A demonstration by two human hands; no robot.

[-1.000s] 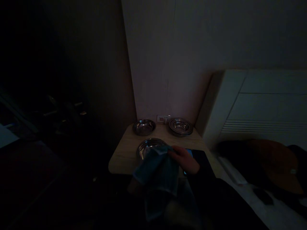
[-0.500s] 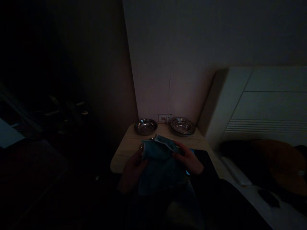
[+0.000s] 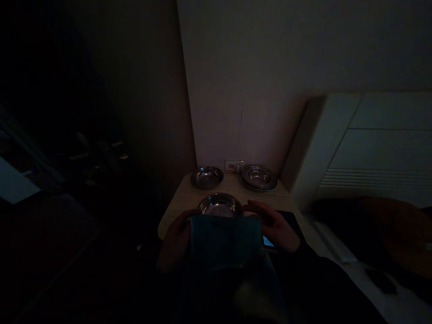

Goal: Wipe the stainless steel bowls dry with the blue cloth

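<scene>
A teal cloth (image 3: 225, 240) hangs spread out between my two hands at the near side of the small table. My left hand (image 3: 175, 240) is closed on its left edge, and my right hand (image 3: 278, 227) grips its right edge, forefinger reaching toward a bowl. Just behind the cloth sits a shiny metal bowl (image 3: 220, 200), its near part hidden by the fabric. Farther back on the left is another metal bowl (image 3: 207, 177); a nested stack of metal bowls (image 3: 259, 177) stands at the back right. The light is very dim.
The pale wooden table (image 3: 172, 213) stands against the wall, below a power socket (image 3: 235, 166). A dark flat item with a lit screen (image 3: 268, 242) lies near my right hand. To the right are a white headboard (image 3: 381, 148) and a bed with dark and orange items.
The folded-over top of the cloth has been straightened and lowered, uncovering the middle bowl. My hands have moved apart, the right one outward to the right.
</scene>
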